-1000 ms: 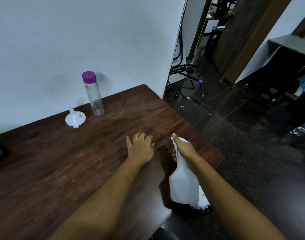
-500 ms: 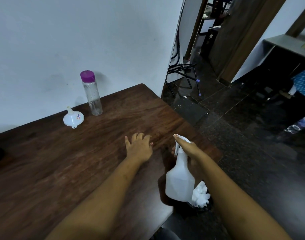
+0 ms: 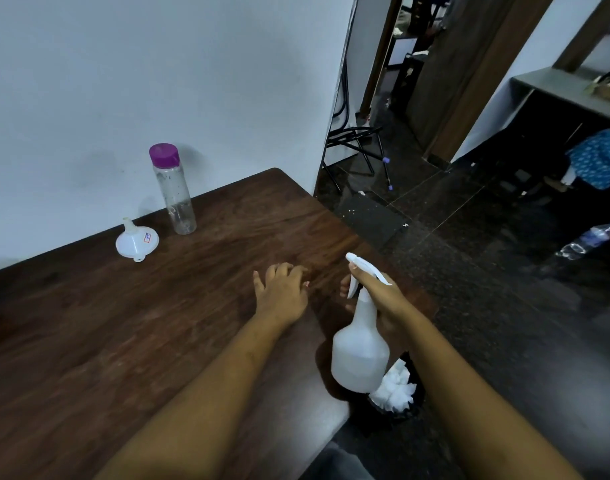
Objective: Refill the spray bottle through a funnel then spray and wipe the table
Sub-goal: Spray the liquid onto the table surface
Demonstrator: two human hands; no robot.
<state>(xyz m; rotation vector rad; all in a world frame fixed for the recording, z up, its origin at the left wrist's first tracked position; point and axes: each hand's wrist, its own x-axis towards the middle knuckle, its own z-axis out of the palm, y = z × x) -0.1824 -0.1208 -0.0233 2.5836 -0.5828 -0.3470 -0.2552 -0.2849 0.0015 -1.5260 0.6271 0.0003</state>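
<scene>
**Two hands over the table, one gripping the sprayer**

Fingers of the right hand (image 3: pixel 379 296) curl round the neck of the white spray bottle (image 3: pixel 360 355), with fingertips showing under the nozzle at the trigger and the thumb laid along the top of the spray head. The bottle hangs tilted over the table's (image 3: pixel 123 341) right edge, nozzle towards the far side and its round body nearest the camera. How much liquid it holds cannot be told.

Just beside it, the left hand (image 3: pixel 282 294) rests palm down on the dark wood. Its fingers are loosely bent, its thumb is out to the side, and it holds nothing.

Farther off, by the wall, a white funnel (image 3: pixel 137 239) sits mouth down with its spout up. A clear water bottle (image 3: pixel 173 192) with a purple cap stands upright just beside it.

On the floor below the sprayer, crumpled white paper (image 3: pixel 397 386) lies in a dark container. Another plastic bottle (image 3: pixel 589 239) lies on its side on the dark tiles, well apart to the right.
</scene>
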